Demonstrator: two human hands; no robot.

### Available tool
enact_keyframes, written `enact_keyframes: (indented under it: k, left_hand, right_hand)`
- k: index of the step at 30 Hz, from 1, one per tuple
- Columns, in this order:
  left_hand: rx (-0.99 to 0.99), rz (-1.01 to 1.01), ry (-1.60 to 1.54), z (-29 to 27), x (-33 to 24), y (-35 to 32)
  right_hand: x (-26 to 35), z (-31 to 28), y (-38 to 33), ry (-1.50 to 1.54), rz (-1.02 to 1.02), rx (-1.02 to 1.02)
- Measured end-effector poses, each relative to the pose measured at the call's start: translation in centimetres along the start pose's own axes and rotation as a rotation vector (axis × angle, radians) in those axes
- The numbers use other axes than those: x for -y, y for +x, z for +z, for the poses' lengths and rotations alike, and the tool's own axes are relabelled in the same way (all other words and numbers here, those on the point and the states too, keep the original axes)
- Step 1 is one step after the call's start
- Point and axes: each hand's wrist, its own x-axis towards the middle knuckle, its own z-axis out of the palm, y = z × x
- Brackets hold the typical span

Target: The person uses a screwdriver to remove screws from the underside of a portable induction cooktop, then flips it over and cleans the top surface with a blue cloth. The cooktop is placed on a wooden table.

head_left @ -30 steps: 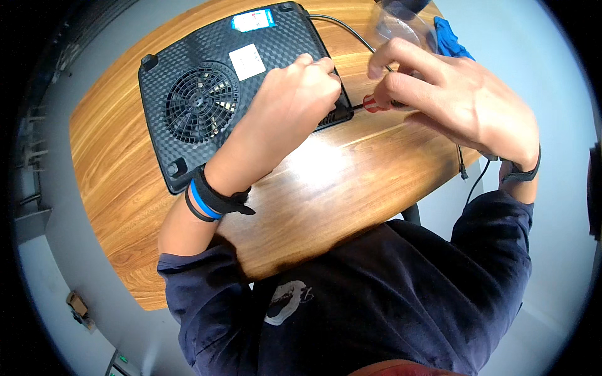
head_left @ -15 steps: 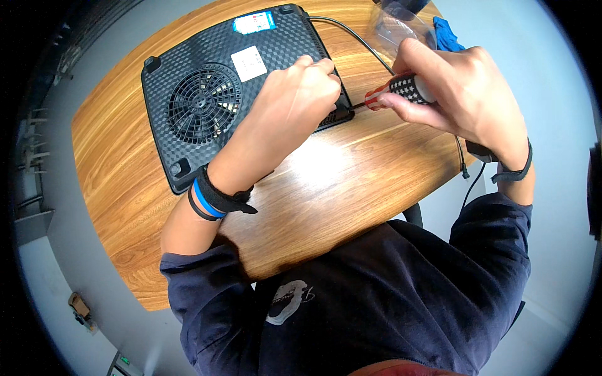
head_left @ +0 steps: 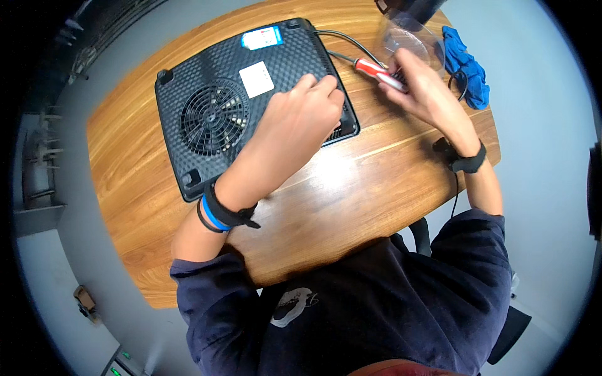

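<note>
One screwdriver (head_left: 367,67) has shifted; one appliance (head_left: 222,64), two labels (head_left: 257,79)

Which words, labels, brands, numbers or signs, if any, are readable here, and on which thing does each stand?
None is clearly readable.
Blue-and-white sticker on the black appliance: print too small.
White square label, same appliance: too small.
White print on the dark shirt: unclear.
Green marks, lower left: blurred.

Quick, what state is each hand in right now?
Left hand: curled over the flat black textured-plastic appliance; grip can't be told.
Right hand: closed on the red-and-white-handled screwdriver.
</note>
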Motion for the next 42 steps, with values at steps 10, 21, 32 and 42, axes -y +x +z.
enact_keyframes:
  k: [10,21,32,42]
  left_hand:
    - [0.321,-0.151,-0.262,-6.5,-0.4,-2.2]
    - [0.393,-0.873,0.142,-10.1,6.3,-12.9]
    - [0.476,-0.880,0.037,-9.6,7.2,-12.9]
    - [0.520,-0.846,0.182,-11.3,4.3,-9.5]
  right_hand:
    - [-1.8,1.4,2.4,0.132,-0.054,0.154]
    - [-14.2,-0.4,4.2,-0.058,0.150,0.275]
    - [-15.2,-0.1,5.1,-0.024,0.089,0.396]
    - [-14.2,-2.3,4.7,0.032,0.163,0.409]
